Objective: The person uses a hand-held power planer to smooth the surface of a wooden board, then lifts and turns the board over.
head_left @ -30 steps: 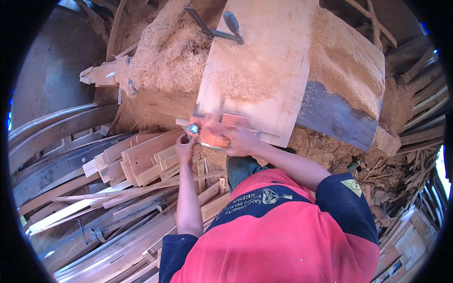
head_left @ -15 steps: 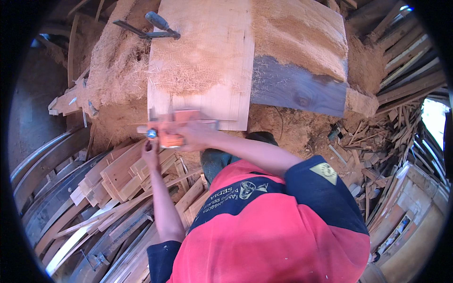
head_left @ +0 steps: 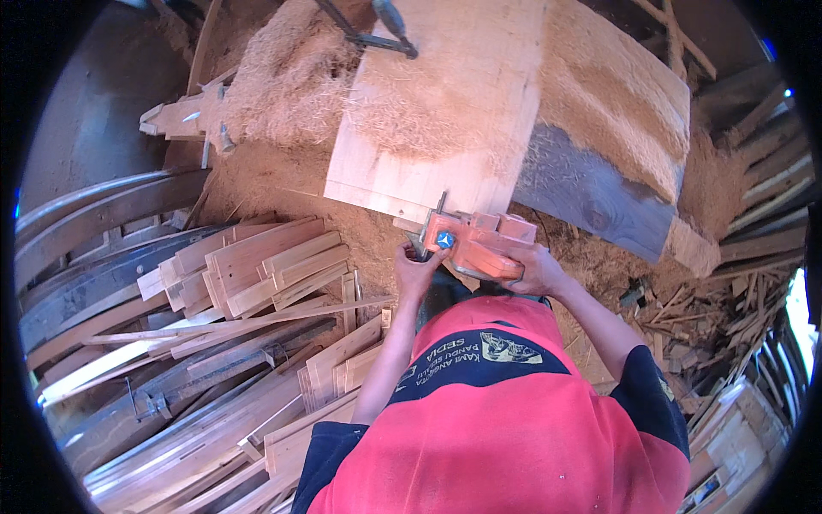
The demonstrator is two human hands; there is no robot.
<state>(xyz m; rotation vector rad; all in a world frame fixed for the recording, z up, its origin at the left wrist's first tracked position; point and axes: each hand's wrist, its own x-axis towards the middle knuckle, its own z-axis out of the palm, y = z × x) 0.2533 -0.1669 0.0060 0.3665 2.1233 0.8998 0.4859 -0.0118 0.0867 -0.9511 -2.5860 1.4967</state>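
An orange power planer sits at the near edge of a pale wooden board that is covered in wood shavings. My right hand grips the planer's body from the right. My left hand holds its front end, beside the blue knob. A metal clamp lies across the board's far end. My red and dark blue shirt fills the lower middle of the view.
Stacks of short wooden slats lie to my left, with long planks and curved metal strips beyond. A thick dark slab heaped with sawdust lies right of the board. Scrap wood is piled at the right.
The view has swung, so the board and planer sit further right in the picture than half a second ago. Both hands have stayed on the planer at the board's near edge.
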